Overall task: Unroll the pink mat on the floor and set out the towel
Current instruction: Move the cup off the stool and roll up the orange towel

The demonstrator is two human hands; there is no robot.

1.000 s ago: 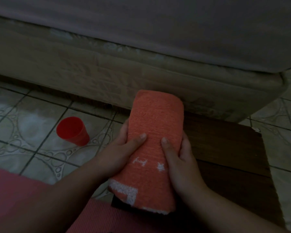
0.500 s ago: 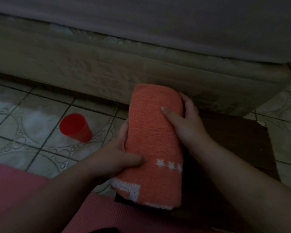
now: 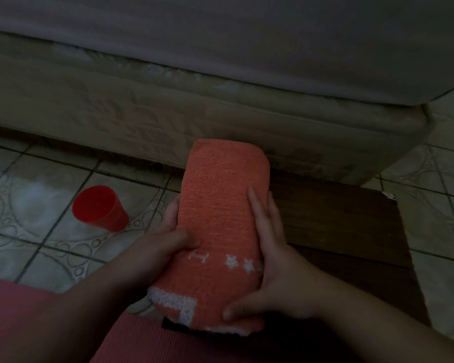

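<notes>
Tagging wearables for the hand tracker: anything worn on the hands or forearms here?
Nothing visible. The left hand and right hand are bare: no gloves, rings, watch or bands. Both forearms are uncovered up to the frame edge, no sleeves. Nails look short; dim light hides finer detail.

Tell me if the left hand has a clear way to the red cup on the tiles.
Probably yes. The red cup stands on bare tiled floor just left of the left hand, with nothing between them. But that hand now grips the rolled orange towel and would have to let go first.
</notes>
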